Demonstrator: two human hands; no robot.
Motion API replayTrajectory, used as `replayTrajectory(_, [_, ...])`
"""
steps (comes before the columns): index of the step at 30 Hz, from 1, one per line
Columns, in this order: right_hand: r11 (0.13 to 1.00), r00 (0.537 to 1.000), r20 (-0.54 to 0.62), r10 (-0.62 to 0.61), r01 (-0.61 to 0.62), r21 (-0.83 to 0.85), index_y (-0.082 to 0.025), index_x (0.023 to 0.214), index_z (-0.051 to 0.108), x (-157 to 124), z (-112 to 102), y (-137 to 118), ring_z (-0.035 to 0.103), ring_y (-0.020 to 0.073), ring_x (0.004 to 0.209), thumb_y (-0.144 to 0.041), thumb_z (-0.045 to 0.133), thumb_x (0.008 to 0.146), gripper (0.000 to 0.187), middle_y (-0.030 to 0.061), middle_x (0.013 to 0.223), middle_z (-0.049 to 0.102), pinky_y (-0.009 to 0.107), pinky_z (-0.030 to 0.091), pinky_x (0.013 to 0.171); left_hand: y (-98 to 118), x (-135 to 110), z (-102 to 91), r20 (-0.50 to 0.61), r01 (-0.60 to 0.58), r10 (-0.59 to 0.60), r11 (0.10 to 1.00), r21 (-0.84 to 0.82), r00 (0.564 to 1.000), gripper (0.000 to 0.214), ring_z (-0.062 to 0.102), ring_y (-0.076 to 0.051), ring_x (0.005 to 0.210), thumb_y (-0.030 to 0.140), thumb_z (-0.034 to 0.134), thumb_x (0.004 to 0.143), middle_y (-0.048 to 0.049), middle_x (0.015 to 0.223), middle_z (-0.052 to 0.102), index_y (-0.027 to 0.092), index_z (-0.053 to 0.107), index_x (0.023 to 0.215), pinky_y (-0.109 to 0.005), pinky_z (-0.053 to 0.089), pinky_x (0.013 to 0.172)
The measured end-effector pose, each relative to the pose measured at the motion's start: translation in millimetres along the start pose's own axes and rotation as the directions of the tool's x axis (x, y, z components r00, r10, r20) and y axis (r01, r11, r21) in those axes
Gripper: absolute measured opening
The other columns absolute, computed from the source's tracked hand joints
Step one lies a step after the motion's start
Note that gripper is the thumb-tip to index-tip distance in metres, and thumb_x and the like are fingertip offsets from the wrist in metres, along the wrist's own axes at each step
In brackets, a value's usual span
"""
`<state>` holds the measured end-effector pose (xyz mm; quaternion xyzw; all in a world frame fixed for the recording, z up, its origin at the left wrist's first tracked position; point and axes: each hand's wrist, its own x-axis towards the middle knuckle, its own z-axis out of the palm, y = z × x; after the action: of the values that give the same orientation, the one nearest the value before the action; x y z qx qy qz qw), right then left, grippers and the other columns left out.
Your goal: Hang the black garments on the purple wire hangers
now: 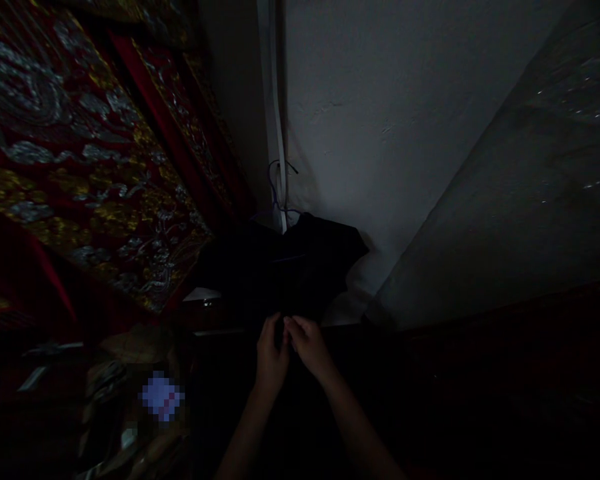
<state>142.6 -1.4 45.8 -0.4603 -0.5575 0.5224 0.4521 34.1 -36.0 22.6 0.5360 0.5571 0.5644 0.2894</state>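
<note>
1. Shows, at ctr of a v. dim scene, a black garment [280, 267], hung on a thin hanger [274, 195] by a white upright strip [279, 127], in front of a grey wall [390, 133].
2. Points neck end up, toward hanger; runs lengthwise top to bottom of view, approx. in line w/ strip, lower part coming down toward the hands and melting into shadow. Spreads its shoulders L to R, w/ R corner jutting out against wall.
3. Reaches in from below w/ both bare forearms, meeting nr. garment's lower front: left hand [271, 355] and right hand [306, 341] side by side, fingertips almost together.
4. Bends fingers of each grip inward, thumbs toward fingers; can't tell if cloth is pinched b/w them, too dark.
5. Holds at lower L a bag-like bundle [140, 347], tan & dark, w/ a pixelated bluish patch [160, 397] over part of it; can't tell if truly a container, nor what's inside.
6. Fills upper L w/ red cloth [95, 147], thickly embroidered in gold & silver, edges slanting down toward garment.
7. Leans along R side a greyish sheet [545, 180], w/ slanted edge and small glints; material unclear.
</note>
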Motion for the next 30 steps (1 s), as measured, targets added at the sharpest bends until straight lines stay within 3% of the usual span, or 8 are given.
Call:
replayTrajectory(4, [0.994,0.995,0.089,0.041,-0.050,0.097,-0.020,0.056,0.057,1.4,-2.4,-17.8,0.047,0.0135,0.048,-0.066,0.058,0.082,0.052,0.0003,0.049,0.052,0.026,0.035,0.047,4.3,12.3,-0.8,0.039,-0.057,0.055,0.997,0.047,0.998,0.006,0.062,-0.022,0.080,0.026,0.060,0.087,-0.0043,0.083,0.064,0.022,0.063,0.088,-0.033,0.048,0.077])
replayTrajectory(7, [0.960,0.992,0.068,0.110,-0.123,0.252,-0.019,0.056,0.058,20.1,-10.9,-54.0,0.042,0.0099,0.040,-0.062,0.067,0.073,0.047,-0.0016,0.045,0.050,0.022,0.028,0.040,6.5,13.0,-3.1,0.064,-0.095,0.090,0.993,0.073,0.994,0.010,0.060,-0.022,0.078,0.027,0.057,0.090,-0.0040,0.080,0.063,0.022,0.062,0.083,-0.032,0.046,0.075])
replayTrajectory(11, [0.920,0.997,-0.074,0.004,0.025,0.391,-0.017,0.058,0.059,59.4,-18.9,-127.9,0.043,0.0072,0.039,-0.050,0.073,0.066,0.037,-0.0022,0.046,0.052,0.019,0.022,0.035,1.4,16.1,-1.3,0.075,-0.080,0.073,0.992,0.095,0.995,0.012,0.062,-0.023,0.081,0.030,0.059,0.090,-0.0049,0.082,0.064,0.022,0.062,0.082,-0.031,0.045,0.077])
replayTrajectory(15, [0.918,0.993,-0.052,-0.105,0.117,0.379,-0.017,0.059,0.059,73.0,-6.0,-175.7,0.040,0.0059,0.034,-0.047,0.068,0.071,0.034,-0.0025,0.044,0.053,0.019,0.023,0.033,6.8,34.6,-2.1,0.166,-0.084,0.071,0.993,0.077,0.984,0.015,0.064,-0.021,0.078,0.033,0.057,0.093,-0.0040,0.080,0.065,0.021,0.063,0.086,-0.029,0.046,0.076])
replayTrajectory(18, [0.922,0.989,-0.036,-0.145,0.148,0.357,-0.018,0.062,0.058,61.2,3.8,-170.5,0.042,0.0062,0.035,-0.050,0.063,0.077,0.035,-0.0024,0.047,0.055,0.018,0.027,0.034,29.5,57.3,-11.6,0.236,-0.146,0.132,0.988,0.044,0.963,0.016,0.065,-0.020,0.087,0.032,0.057,0.094,-0.0058,0.092,0.069,0.019,0.065,0.099,-0.029,0.047,0.081])
replayTrajectory(23, [0.938,0.984,-0.085,-0.155,0.174,0.299,-0.018,0.064,0.058,43.6,-0.7,-138.6,0.043,0.0064,0.037,-0.050,0.060,0.082,0.037,-0.0034,0.047,0.054,0.019,0.029,0.037,93.9,97.5,-33.6,-0.011,-0.427,0.431,0.898,0.105,0.902,0.037,0.063,-0.016,0.097,0.026,0.048,0.100,-0.0055,0.107,0.067,0.023,0.051,0.137,-0.030,0.047,0.090])
replayTrajectory(27, [0.941,0.967,-0.093,-0.235,0.251,0.226,-0.018,0.065,0.058,44.2,-6.8,-135.2,0.042,0.0072,0.039,-0.047,0.056,0.087,0.037,-0.0034,0.048,0.053,0.021,0.029,0.039,129.5,122.6,-37.7,0.155,-0.616,0.597,0.763,0.194,0.788,0.016,0.063,-0.015,0.086,0.025,0.052,0.099,-0.0036,0.092,0.066,0.019,0.067,0.101,-0.027,0.048,0.080])
replayTrajectory(30, [0.940,0.948,-0.095,-0.304,0.315,0.135,-0.019,0.066,0.058,50.0,-8.1,-126.4,0.044,0.0081,0.042,-0.048,0.055,0.090,0.038,-0.0033,0.049,0.052,0.021,0.031,0.044,132.9,131.0,-36.1,0.210,-0.645,0.609,0.720,0.257,0.765,0.015,0.062,-0.015,0.078,0.024,0.055,0.097,-0.0026,0.083,0.064,0.018,0.063,0.087,-0.026,0.047,0.073])
